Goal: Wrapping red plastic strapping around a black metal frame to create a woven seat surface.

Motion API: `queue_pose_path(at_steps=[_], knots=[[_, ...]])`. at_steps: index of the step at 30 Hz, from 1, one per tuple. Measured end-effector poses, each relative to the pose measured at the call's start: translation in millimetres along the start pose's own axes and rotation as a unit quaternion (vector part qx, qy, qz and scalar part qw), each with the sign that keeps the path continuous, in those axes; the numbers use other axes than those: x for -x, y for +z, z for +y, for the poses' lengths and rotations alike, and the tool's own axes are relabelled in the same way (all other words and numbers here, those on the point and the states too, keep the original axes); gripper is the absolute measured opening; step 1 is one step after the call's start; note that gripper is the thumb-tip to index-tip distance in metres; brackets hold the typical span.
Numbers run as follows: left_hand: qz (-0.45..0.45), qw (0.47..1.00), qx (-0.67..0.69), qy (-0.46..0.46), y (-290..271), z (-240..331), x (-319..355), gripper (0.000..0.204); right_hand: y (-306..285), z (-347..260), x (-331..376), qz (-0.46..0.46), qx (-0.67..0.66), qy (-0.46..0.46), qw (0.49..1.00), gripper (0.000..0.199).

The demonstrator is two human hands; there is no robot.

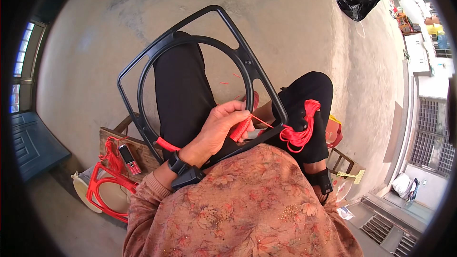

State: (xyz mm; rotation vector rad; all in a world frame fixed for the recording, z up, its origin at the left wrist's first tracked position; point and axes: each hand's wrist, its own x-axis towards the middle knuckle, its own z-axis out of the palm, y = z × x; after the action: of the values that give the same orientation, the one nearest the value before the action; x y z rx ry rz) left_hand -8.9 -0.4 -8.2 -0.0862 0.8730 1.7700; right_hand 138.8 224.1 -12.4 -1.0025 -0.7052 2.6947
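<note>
A black frame (246,62), squarish outside with a round ring within, rests tilted across my lap. Red cord is wound tightly round part of the ring near me, and a shorter red wrapped stretch (167,144) shows farther left. My left hand (220,126) is closed round the ring at the coils (241,129), thumb and fingers pressing on them. From there a strand runs right to a looped bundle of red cord (304,131). My right hand (307,148), seemingly black-gloved, is closed at that bundle; its outline merges with my dark trousers.
Left of me, a wooden bench (145,154) bears a red phone (129,159) and more red cord (112,154). Below it a red frame (97,192) leans over a pale bucket (83,188). Red scraps (224,83) lie on the concrete floor; a black bag (357,4) sits far right.
</note>
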Motion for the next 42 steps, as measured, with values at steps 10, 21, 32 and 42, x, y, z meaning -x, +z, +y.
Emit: queue_pose_path(at_steps=[10,21,32,42], knots=[[-0.004,1.0,-0.008,-0.008,-5.2,-5.7,2.8,0.018,3.4,-5.1,1.2,0.013,-0.081,-0.035,0.996,0.031],[0.022,1.0,-0.01,0.007,-4.8,-4.2,3.6,0.018,-63.7,-76.7,-14.6,0.111,0.212,-0.256,0.936,0.032],[0.013,0.997,-0.043,0.066,-0.2,-5.8,8.0,0.012,71.0,4.4,-31.2,-0.253,0.443,0.026,0.86,0.037],[0.058,0.981,-0.102,0.152,4.6,-12.9,4.4,0.016,78.2,18.7,-27.3,-0.304,0.442,-0.015,0.844,0.032]])
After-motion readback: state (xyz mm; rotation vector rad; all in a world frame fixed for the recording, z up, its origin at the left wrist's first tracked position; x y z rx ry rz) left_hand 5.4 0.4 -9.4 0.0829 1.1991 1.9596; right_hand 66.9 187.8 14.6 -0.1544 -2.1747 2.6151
